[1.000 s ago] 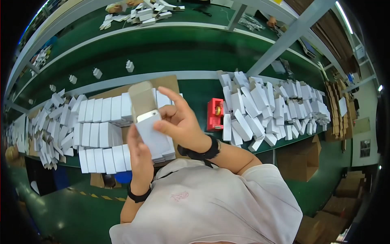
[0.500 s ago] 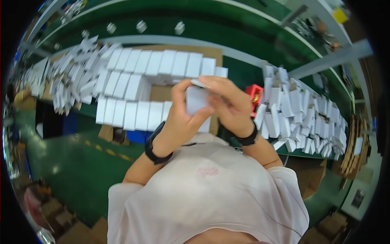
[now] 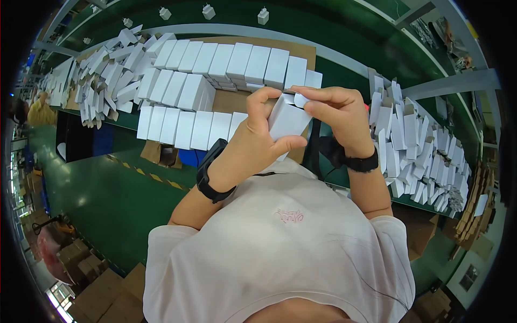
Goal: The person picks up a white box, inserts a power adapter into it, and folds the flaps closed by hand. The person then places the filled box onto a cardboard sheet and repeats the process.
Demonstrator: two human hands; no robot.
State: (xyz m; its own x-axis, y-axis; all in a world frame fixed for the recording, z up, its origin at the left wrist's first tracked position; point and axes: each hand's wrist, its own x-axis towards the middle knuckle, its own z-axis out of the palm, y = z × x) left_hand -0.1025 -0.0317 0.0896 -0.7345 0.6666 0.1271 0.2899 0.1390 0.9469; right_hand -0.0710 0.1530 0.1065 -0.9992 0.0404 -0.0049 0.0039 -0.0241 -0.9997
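Note:
A small white carton is upheld in front of my chest, tilted, its top end partly open. My left hand is closed around it, with the thumb across the near face and the fingers on the far side. Thumb and forefinger of my right hand pinch a white flap at the carton's top end. What is inside the carton cannot be made out. Just beyond my hands, rows of similar white boxes stand around a bare patch of a brown cardboard sheet.
Loose white cartons lie heaped at the left and in another pile at the right. Several small white plug-like items sit on a green surface at the back. A grey metal frame crosses the right side.
My right hand has moved from being cupped over the carton to pinching its top flap. The left hand keeps its hold, and the carton's open end now shows. The whole view has shifted.

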